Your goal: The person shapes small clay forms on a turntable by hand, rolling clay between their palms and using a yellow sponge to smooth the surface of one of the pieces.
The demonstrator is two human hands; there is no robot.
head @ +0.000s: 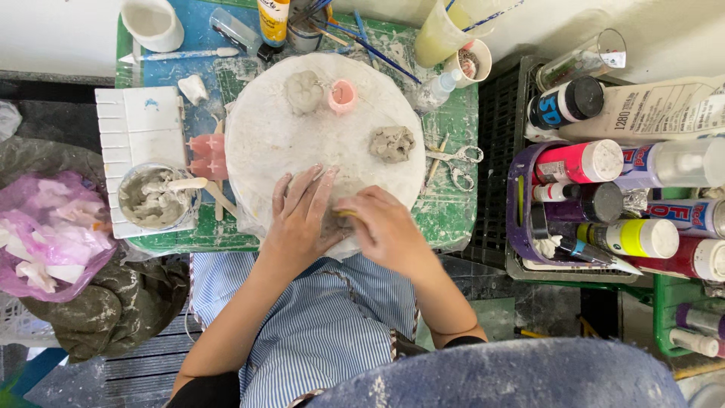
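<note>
My left hand (300, 219) lies flat, fingers spread, on the near edge of a round white board (302, 143) covered with plastic. My right hand (385, 227) is beside it with fingers curled around a small yellowish tool (346, 214) pressed against clay hidden under both hands. Farther back on the board sit a grey clay lump (392, 143), a shaped grey clay piece (303, 91) and a small pink cup (342, 96).
A green cutting mat (453, 204) lies under the board. A bowl of grey slip (155, 198) with a stick stands on a white palette (140, 125) at left; scissors (455, 161) lie right. Paint bottles (642, 238) fill baskets far right. A pink bag (53, 227) sits left.
</note>
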